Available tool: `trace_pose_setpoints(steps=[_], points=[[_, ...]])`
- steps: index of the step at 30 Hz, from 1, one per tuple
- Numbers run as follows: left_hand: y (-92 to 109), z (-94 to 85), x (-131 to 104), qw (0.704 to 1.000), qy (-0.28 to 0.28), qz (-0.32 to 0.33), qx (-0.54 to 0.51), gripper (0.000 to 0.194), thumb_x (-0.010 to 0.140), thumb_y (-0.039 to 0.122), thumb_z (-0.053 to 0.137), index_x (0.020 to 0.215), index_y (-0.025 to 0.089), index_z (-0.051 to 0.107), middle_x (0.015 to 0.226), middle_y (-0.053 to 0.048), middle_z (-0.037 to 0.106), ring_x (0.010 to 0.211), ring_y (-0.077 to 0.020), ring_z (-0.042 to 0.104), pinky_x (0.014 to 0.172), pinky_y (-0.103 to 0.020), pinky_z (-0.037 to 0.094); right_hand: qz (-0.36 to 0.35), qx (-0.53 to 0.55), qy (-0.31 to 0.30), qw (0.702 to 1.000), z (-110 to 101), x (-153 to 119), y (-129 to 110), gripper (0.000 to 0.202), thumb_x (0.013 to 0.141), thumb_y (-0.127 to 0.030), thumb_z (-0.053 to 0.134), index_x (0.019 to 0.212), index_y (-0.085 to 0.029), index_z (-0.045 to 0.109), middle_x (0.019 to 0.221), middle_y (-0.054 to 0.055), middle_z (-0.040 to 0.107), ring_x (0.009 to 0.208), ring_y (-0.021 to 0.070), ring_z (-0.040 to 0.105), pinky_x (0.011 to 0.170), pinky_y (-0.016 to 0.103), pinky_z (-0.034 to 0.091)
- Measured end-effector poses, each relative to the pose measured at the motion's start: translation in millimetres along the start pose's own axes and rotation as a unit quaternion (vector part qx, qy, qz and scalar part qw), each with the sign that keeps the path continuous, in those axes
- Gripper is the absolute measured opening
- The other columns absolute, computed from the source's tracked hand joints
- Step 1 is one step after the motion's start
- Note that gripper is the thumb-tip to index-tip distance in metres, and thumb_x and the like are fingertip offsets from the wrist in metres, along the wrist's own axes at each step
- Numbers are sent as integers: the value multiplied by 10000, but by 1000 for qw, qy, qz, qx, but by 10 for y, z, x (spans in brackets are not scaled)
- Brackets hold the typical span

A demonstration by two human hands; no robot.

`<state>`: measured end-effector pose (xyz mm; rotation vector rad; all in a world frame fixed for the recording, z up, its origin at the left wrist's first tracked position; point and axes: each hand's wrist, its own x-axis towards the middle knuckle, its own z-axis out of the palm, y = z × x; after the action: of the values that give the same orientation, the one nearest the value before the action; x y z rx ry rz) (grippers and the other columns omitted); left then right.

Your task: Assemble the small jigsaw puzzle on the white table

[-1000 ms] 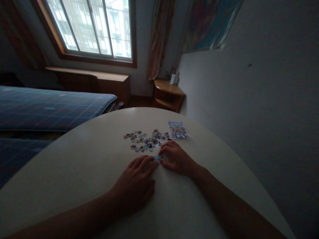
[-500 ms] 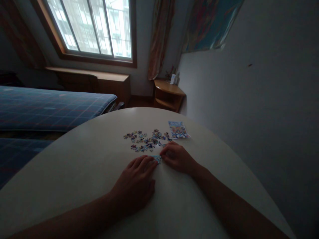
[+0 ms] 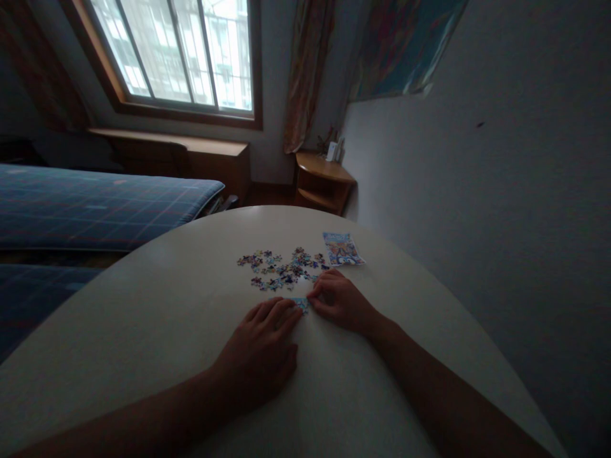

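Observation:
My left hand (image 3: 267, 343) lies flat on the white table, its fingertips over a small joined strip of light-blue jigsaw pieces (image 3: 301, 303). The fingers cover the strip's left part. At the strip's right end, my right hand (image 3: 341, 300) has thumb and index finger pinched together; whatever is between them is too small to make out. Beyond both hands spreads a scatter of loose jigsaw pieces (image 3: 286, 273) in mixed dark and light colours. A colourful printed picture sheet (image 3: 342, 249) lies just behind my right hand.
The round white table (image 3: 157, 318) reaches close to the wall (image 3: 453, 210) on the right. A bed with a blue plaid mattress (image 3: 95, 207) stands to the left. Behind are a wooden corner shelf (image 3: 322, 166) and a low desk (image 3: 210, 146) under the window.
My right hand has shifted very slightly at the strip's right end. My left hand and the loose pieces look the same.

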<state>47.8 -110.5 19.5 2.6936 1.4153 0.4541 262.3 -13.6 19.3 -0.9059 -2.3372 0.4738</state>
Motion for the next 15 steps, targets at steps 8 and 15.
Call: trace_pose_setpoints(steps=[8, 15], points=[[-16, 19, -9, 1000, -3, 2, -3, 534, 842, 188, 531, 1374, 150, 501, 1384, -123, 532, 1294, -291, 458, 1113, -478, 413, 3, -24, 1, 1000, 13, -2, 6, 53, 770, -143, 706, 766, -195, 692, 793, 36, 669, 885, 206, 586, 882, 363, 459], [-7, 1, -5, 1000, -8, -5, -10, 523, 845, 190, 536, 1367, 168, 503, 1383, -114, 538, 1298, -287, 461, 1115, -477, 410, 35, -19, 69, 997, 7, 9, 19, 106, 844, -152, 616, 861, -212, 701, 797, 33, 677, 854, 205, 606, 832, 355, 480]])
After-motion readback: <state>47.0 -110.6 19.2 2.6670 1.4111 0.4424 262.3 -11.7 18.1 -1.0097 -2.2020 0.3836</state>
